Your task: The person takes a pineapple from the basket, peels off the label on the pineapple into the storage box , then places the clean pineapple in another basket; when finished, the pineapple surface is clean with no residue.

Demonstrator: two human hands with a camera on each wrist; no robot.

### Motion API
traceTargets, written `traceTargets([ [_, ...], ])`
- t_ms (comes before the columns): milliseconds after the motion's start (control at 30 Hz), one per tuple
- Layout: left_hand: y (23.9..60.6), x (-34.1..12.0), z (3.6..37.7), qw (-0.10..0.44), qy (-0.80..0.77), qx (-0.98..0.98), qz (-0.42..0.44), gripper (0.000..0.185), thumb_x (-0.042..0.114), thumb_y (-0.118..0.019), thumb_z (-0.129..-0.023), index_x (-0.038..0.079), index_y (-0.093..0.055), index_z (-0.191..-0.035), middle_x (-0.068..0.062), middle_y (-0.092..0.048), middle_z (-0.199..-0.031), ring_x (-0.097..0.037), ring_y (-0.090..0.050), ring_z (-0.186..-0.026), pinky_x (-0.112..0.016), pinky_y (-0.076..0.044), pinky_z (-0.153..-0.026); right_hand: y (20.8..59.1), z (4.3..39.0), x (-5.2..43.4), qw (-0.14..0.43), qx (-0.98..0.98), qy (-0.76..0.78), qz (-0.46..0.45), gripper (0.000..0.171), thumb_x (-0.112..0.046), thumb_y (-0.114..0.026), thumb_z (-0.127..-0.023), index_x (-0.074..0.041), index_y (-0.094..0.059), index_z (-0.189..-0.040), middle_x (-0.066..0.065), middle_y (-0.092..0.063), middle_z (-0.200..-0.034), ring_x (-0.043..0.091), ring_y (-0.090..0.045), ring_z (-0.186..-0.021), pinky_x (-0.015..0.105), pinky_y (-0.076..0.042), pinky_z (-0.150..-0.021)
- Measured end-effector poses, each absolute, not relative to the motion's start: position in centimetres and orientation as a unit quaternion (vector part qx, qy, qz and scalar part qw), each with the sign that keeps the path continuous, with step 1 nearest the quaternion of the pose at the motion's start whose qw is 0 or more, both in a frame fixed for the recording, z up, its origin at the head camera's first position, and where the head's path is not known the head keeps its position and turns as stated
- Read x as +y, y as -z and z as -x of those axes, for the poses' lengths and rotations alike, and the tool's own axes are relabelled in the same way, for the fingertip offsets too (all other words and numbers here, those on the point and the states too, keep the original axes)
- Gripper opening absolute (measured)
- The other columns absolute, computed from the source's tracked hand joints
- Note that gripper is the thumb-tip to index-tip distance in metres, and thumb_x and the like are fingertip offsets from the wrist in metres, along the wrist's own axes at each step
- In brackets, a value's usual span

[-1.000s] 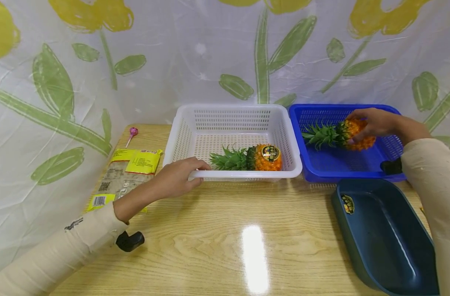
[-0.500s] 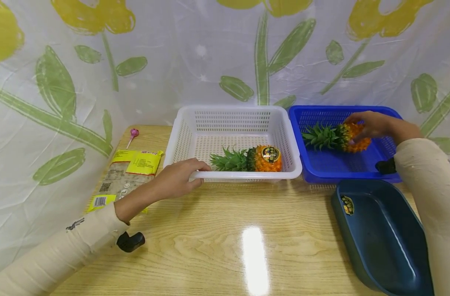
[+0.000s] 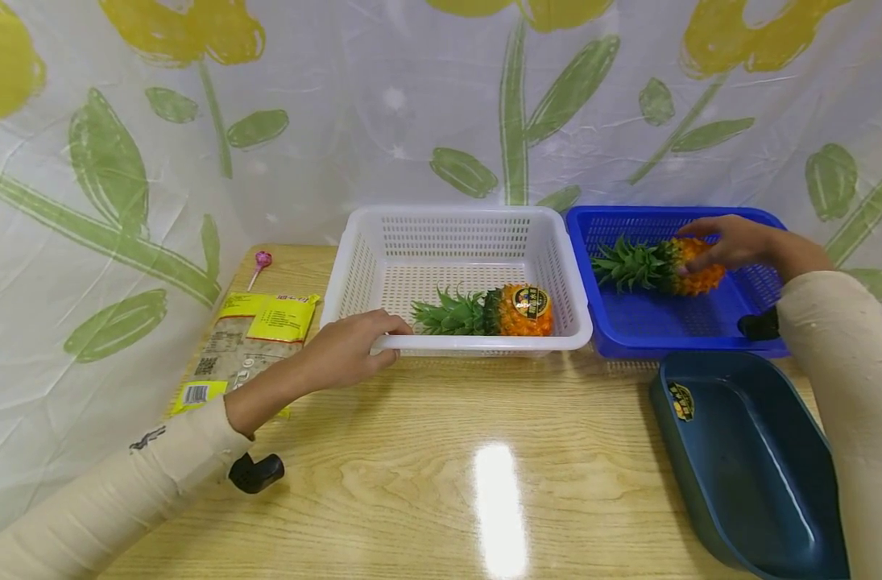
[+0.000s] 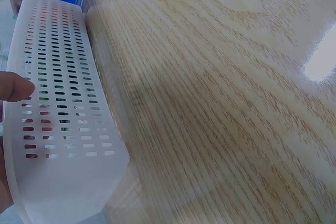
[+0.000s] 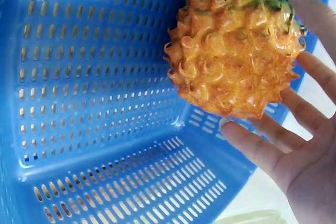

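At the white basket's (image 3: 477, 343) near rim, my left hand (image 3: 354, 346) grips the edge, thumb on the outer wall and fingers over the top. One pineapple (image 3: 525, 310) with a dark round label lies in that basket, its leaves pointing left. My right hand (image 3: 738, 242) reaches into the blue basket (image 3: 672, 322) and holds a second orange pineapple (image 3: 690, 266) by its body. Its leafy crown (image 3: 629, 264) also points left. In the right wrist view, the fingers (image 5: 262, 145) spread round the spiny pineapple body, several tips hidden behind it.
A dark teal tub (image 3: 759, 467) with a label stands in front of the blue basket. On the left lie a yellow and grey packet (image 3: 245, 346) and a pink lollipop (image 3: 262, 259). A flowered curtain (image 3: 325, 121) hangs behind the wooden table (image 3: 383, 483).
My right hand and forearm have shifted slightly left, and the pineapple under that hand has turned a little. My left hand stays on the white basket's rim.
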State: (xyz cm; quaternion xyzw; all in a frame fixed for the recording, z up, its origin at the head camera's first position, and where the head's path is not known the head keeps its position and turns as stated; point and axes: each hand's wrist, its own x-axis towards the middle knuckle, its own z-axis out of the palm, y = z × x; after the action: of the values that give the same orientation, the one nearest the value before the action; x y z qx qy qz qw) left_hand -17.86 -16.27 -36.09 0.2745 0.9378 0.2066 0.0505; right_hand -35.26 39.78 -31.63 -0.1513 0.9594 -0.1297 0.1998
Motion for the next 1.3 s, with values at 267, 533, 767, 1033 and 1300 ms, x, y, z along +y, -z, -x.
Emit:
traceTargets([
  [267,35.9,-16.2,17.7,0.052,-0.21,0.937,-0.274,0.024,0.017,-0.067,-0.095,0.015,-0.069,-0.119,-0.005,-0.07,-0.116,-0.025,-0.066,-0.105,-0.047,-0.054,-0.084,30.3,34.9,39.7,0.178,0.966,0.133,0.135,0.086,-0.045,-0.072,-0.091,0.003,-0.035,-0.152,0.038,-0.028,-0.153,0.062,-0.026,-0.136,0.074,-0.03,-0.102],
  [533,36.1,-16.3,17.8,0.054,-0.216,0.935,-0.276,0.021,0.017,-0.068,-0.096,0.015,-0.07,-0.116,-0.003,-0.07,-0.113,-0.024,-0.066,-0.103,-0.046,-0.054,-0.083,28.9,33.8,39.4,0.15,0.966,0.176,0.113,0.081,-0.048,-0.067,-0.094,-0.001,-0.038,-0.152,0.037,-0.042,-0.147,0.057,-0.046,-0.128,0.069,-0.038,-0.1],
  [767,36.0,-16.6,17.7,0.062,-0.227,0.931,-0.28,0.022,0.022,-0.068,-0.096,0.013,-0.07,-0.117,-0.003,-0.07,-0.113,-0.024,-0.066,-0.104,-0.046,-0.053,-0.087,27.7,32.7,38.8,0.127,0.962,0.212,0.116,0.076,-0.046,-0.069,-0.093,-0.005,-0.042,-0.151,0.032,-0.048,-0.146,0.05,-0.051,-0.127,0.067,-0.04,-0.1],
  [1033,35.4,-17.1,17.5,0.087,-0.264,0.93,-0.239,0.046,0.038,-0.068,-0.095,0.013,-0.062,-0.133,-0.007,-0.064,-0.128,-0.028,-0.061,-0.117,-0.05,-0.049,-0.097,26.4,31.2,37.6,0.11,0.959,0.224,0.133,0.069,-0.042,-0.072,-0.092,-0.009,-0.048,-0.148,0.025,-0.051,-0.146,0.006,-0.065,-0.107,0.058,-0.046,-0.098],
  [1300,34.9,-18.4,16.8,0.047,-0.303,0.933,-0.189,0.054,0.046,-0.065,-0.096,0.019,-0.054,-0.141,-0.006,-0.052,-0.142,-0.031,-0.051,-0.129,-0.057,-0.042,-0.104,25.8,29.7,35.7,0.106,0.956,0.223,0.16,0.061,-0.04,-0.073,-0.092,-0.02,-0.053,-0.145,0.018,-0.055,-0.145,-0.02,-0.052,-0.092,0.058,-0.046,-0.096],
])
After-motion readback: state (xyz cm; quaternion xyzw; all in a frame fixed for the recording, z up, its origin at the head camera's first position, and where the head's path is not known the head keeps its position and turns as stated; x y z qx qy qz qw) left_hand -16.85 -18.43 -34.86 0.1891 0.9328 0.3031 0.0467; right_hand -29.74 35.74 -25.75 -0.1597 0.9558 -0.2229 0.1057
